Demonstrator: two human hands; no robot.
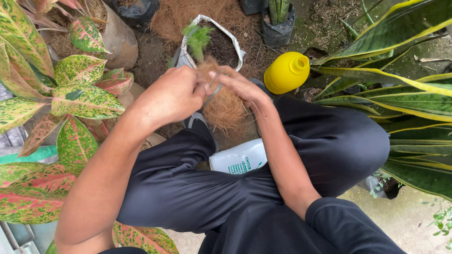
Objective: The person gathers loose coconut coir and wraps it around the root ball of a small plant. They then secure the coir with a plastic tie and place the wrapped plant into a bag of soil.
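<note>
My left hand [172, 96]: it is closed in a loose fist around the top of the fibre bundle, with the back of the hand turned up to me.
My right hand [240, 87]: the fingers pinch the same bundle from the other side, and they meet the left hand fingers near its top.
Fibre bundle [225, 107]: a brown ball of coconut fibre, it hangs between both hands and above my knees; its lower part spreads out loose.
Small plant [197, 40]: a green shoot, it stands up out of the top of the bundle, just above my fingers.
Soil bag [235, 44]: a white bag with rolled rim, open and full of dark soil, it is right behind the plant.
Yellow bottle [286, 72]: it lies on its side just right of my right hand, close to the soil bag.
White package [240, 157]: it lies on the ground between my legs, under the bundle.
Loose fibre heap [174, 16]: on the ground behind the soil bag.
Pink-green leaves [75, 94]: a spotted plant at my left side.
Long striped leaves [414, 101]: green with yellow edges, at my right side.
</note>
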